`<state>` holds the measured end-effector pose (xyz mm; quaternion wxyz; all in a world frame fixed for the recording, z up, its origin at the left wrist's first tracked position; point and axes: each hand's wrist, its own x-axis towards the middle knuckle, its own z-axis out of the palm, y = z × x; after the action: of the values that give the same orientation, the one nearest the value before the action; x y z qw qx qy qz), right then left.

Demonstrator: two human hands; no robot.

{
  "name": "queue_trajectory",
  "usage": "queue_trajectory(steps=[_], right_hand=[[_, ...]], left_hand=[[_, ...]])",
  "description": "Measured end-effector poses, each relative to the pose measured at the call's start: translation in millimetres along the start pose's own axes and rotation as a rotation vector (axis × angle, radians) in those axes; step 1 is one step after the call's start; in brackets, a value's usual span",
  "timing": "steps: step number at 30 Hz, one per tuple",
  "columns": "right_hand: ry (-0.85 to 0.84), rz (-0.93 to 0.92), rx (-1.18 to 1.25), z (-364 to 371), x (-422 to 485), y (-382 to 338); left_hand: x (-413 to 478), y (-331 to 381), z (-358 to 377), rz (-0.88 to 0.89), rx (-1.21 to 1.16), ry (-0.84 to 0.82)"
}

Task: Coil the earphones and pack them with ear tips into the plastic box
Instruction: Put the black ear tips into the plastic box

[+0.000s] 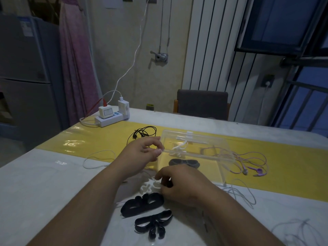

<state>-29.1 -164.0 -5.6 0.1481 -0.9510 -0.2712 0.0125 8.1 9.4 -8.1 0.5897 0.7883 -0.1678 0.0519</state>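
A clear plastic box (pixel 218 167) stands open on the yellow strip, its lid (pixel 204 141) raised. My left hand (pixel 142 155) pinches the lid's near left edge. A white ear-tip set (pixel 178 150) and a black one (pixel 183 163) show through the box. My right hand (pixel 179 183) lies in front of the box, its fingertips pinching a white ear-tip set (pixel 148 187) on the table. Two more black ear-tip sets (pixel 142 204) (pixel 153 223) lie nearer me. Black earphones (pixel 143 134), purple earphones (pixel 252 167) and white earphone cable (pixel 96 159) lie loose around the box.
A white power strip (pixel 111 118) with chargers sits at the table's far left corner. A grey chair (pixel 202 103) stands behind the far edge. More pale cable (pixel 243 192) trails at the right, with a tangle (pixel 298 231) at the near right.
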Motion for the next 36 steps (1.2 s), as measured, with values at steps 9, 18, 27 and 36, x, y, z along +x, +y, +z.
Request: queue_trajectory(steps=[9,18,27,36], right_hand=[[0.173,-0.031,0.060,-26,-19,10],[0.806,0.071,0.252,-48,-16,39],[0.734,0.079,0.151,-40,6,44],[0.915,-0.098,0.147,-29,-12,40]], left_hand=[[-1,-2,1,-0.004,-0.019,0.012],[0,-1,2,-0.018,-0.023,0.023],[-1,-2,3,-0.022,-0.017,0.031],[-1,-1,2,-0.032,-0.036,0.021]])
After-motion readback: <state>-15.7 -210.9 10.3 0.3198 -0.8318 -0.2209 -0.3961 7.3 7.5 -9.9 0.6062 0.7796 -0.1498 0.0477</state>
